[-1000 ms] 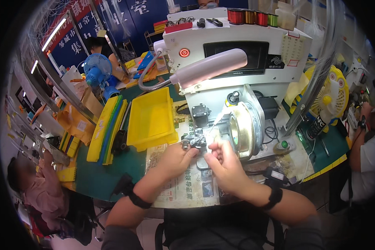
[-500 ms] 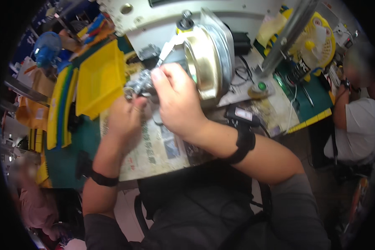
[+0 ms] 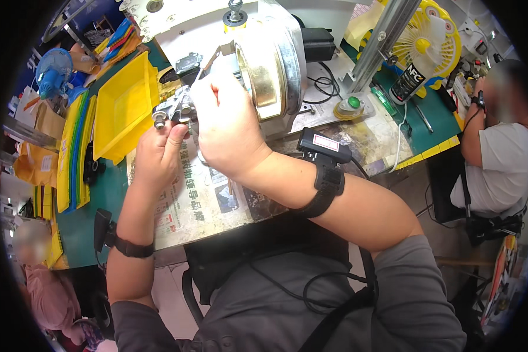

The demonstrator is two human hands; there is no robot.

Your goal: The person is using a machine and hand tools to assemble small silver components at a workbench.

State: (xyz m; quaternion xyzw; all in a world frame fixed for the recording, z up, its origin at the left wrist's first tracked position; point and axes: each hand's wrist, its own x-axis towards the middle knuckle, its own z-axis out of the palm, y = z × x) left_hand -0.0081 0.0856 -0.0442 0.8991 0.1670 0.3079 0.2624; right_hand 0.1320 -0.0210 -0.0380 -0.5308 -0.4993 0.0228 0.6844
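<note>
A bench machine with a brass-coloured ring [image 3: 263, 76] inside a silver wheel rim stands in front of me. On its left side is a small metal mechanism [image 3: 175, 108] with a round knob end. My left hand [image 3: 157, 154] is closed just under that mechanism, thumb against fingers; whatever is between them is too small to name. My right hand [image 3: 229, 129] is curled closed between the mechanism and the ring, its back toward me, hiding its fingertips and anything they grip. Above its knuckles a thin bent metal strip [image 3: 212, 58] slants up toward the ring.
A yellow tray [image 3: 123, 108] and stacked coloured bins [image 3: 76, 152] are at the left. To the right are a green push button [image 3: 353, 103], a metal post [image 3: 384, 44], a spray bottle [image 3: 413, 82] and a yellow fan [image 3: 428, 41]. Another person [image 3: 498, 146] sits at far right.
The whole view has shifted, so the scene sits further left and is sharper. Both hands stay at the mechanism. My right hand has turned, and its thumb no longer shows.
</note>
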